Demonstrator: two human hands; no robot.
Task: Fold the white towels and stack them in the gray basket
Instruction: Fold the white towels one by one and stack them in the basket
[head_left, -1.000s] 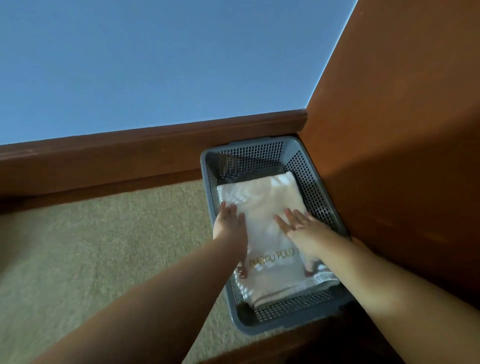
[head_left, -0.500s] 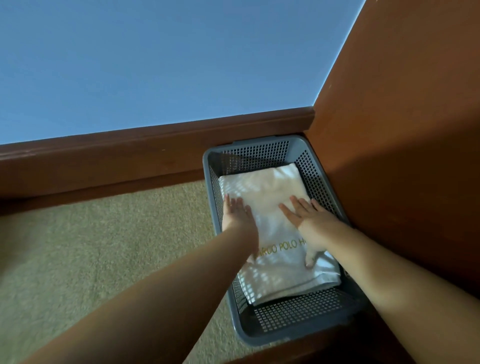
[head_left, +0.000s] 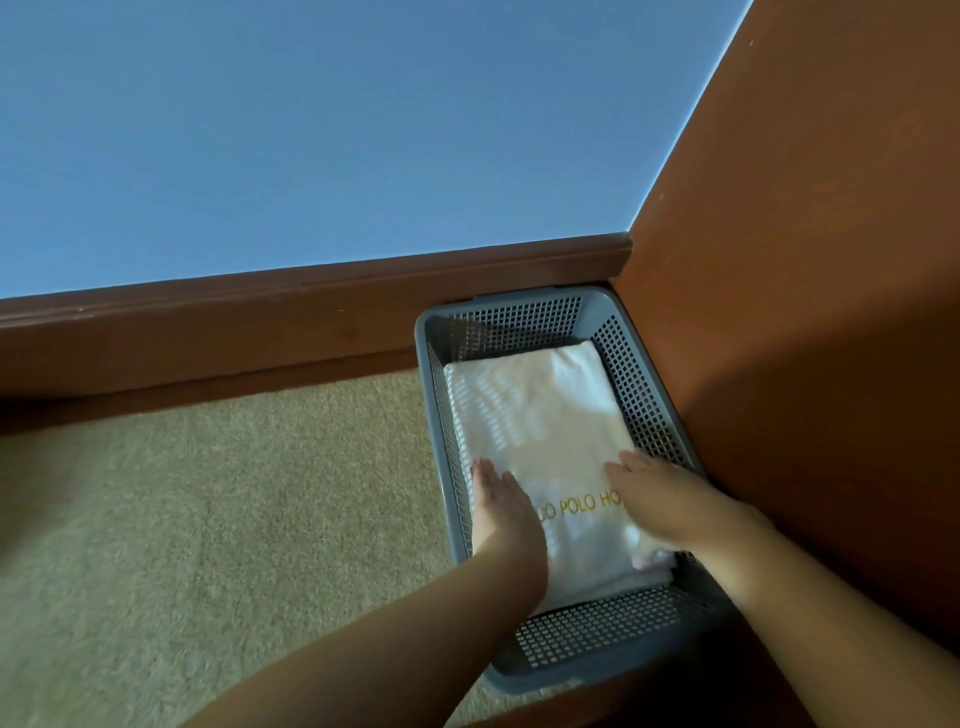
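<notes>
Basket: we see a gray plastic basket with perforated walls, sitting on the floor in a corner.
Towel: a folded white towel with gold lettering lies flat inside it.
Left hand: our left hand lies flat on the towel's left side, fingers straight.
Right hand: our right hand presses flat on its right side, fingers straight.
Floor: nubby beige carpet.
Room: blue wall, brown wooden baseboard, brown wooden panel just right of the basket.
</notes>
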